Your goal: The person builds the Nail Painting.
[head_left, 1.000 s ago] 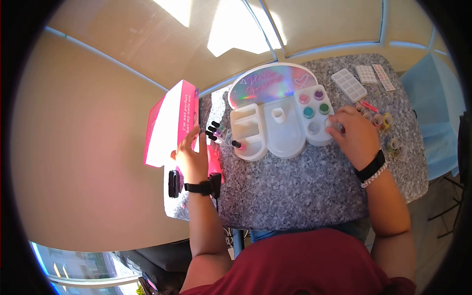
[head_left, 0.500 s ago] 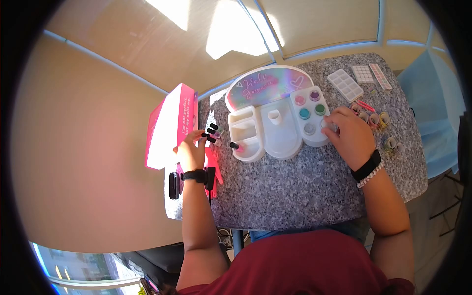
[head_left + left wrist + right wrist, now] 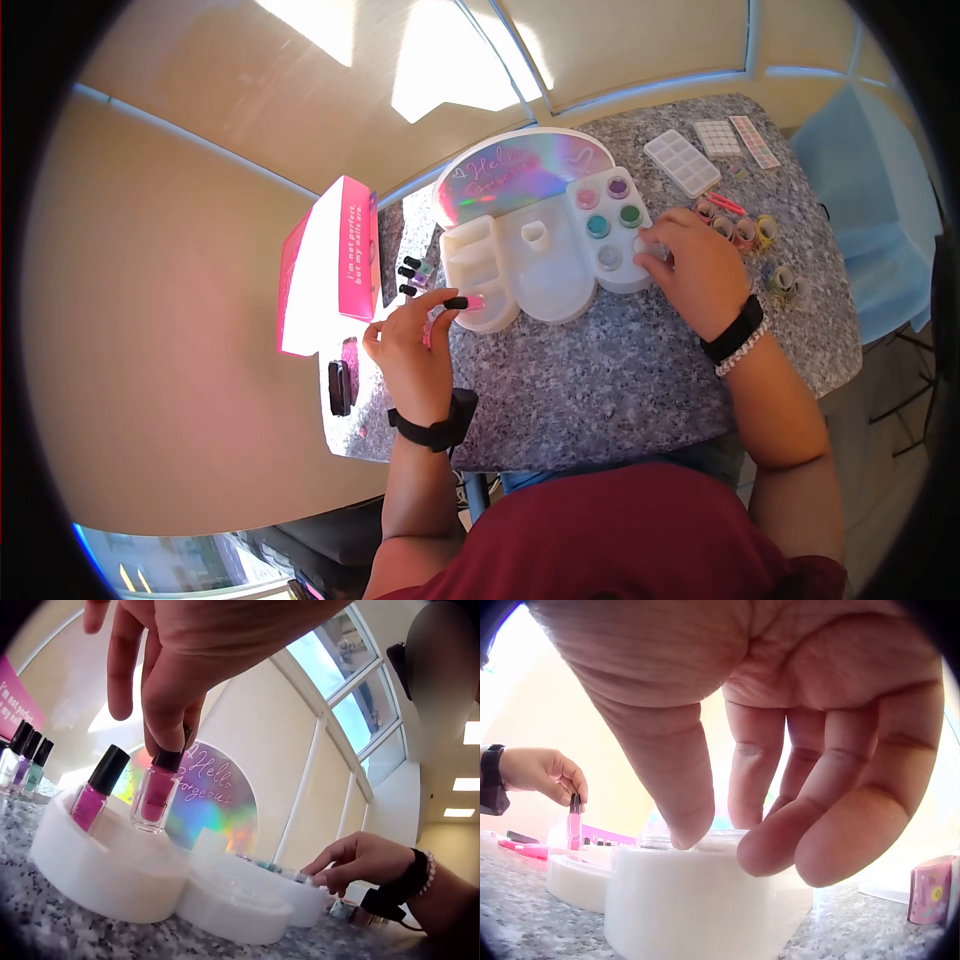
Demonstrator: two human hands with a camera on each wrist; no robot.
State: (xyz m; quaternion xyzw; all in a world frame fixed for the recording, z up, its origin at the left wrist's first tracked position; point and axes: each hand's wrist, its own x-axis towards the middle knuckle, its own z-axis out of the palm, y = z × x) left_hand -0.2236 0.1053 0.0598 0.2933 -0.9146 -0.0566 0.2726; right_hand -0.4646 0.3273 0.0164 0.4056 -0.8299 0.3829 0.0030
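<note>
My left hand [image 3: 410, 345] pinches a pink nail polish bottle [image 3: 156, 796] by its black cap, upright and close over the left end of a white organizer [image 3: 548, 285]. Another nail polish bottle [image 3: 94, 791], magenta with a black cap, leans in the front left compartment there. On the organizer's right section, thumb and fingers of my right hand [image 3: 690, 265] grip a small clear-lidded jar [image 3: 720, 841] at the front right spot. Beside it sit several glitter jars, including a teal one [image 3: 598, 226] and a green one [image 3: 630, 215].
A pink and white box [image 3: 355, 250] stands at the left, with several black-capped bottles [image 3: 415, 272] between it and the organizer. To the right lie rolls of tape [image 3: 745, 233], a white divided tray [image 3: 683, 163] and a sticker sheet [image 3: 754, 142].
The left hand has come from the row of bottles at the left, carrying a nail polish bottle right to the organizer. The right hand keeps its place at the jar.
</note>
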